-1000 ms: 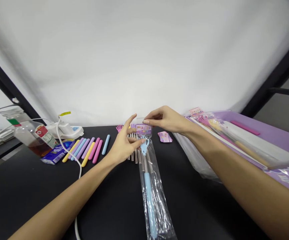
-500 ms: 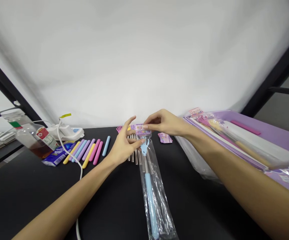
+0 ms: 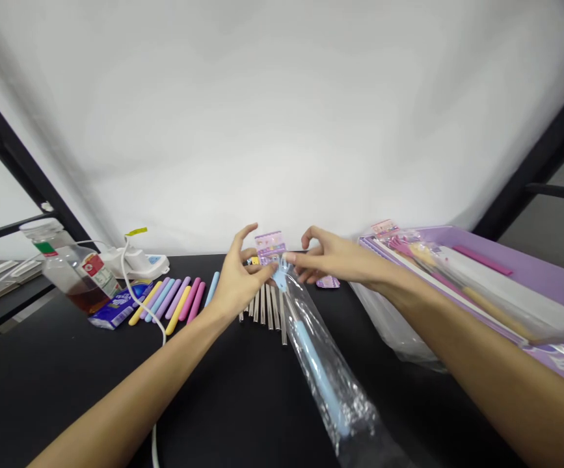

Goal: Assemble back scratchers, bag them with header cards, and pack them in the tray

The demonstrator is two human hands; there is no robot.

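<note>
A light blue back scratcher (image 3: 321,377) lies inside a clear plastic bag (image 3: 354,406), slanting toward the lower right. My left hand (image 3: 242,276) pinches the bag's top end around the claw-shaped head, index finger raised. Above that grip stands a pink and purple header card (image 3: 270,247). My right hand (image 3: 328,259) is on the other side of the head, its thumb against the bag's upper edge and its index finger lifted; the lower fingers are partly hidden behind the bag. Beneath my left hand lie several metal rods (image 3: 265,309), their far ends covered.
Several coloured handles (image 3: 169,302) lie in a row at left, near a white cable (image 3: 157,318), a power strip (image 3: 152,265), a blue packet (image 3: 118,309) and a bottle (image 3: 84,276). A purple box (image 3: 550,279) with bagged scratchers stands right. More cards (image 3: 329,282) lie behind my right hand.
The header card has tipped up and my right hand has moved from it down to the bag's edge. The bag's lower end has swung to the right. My left hand keeps its grip.
</note>
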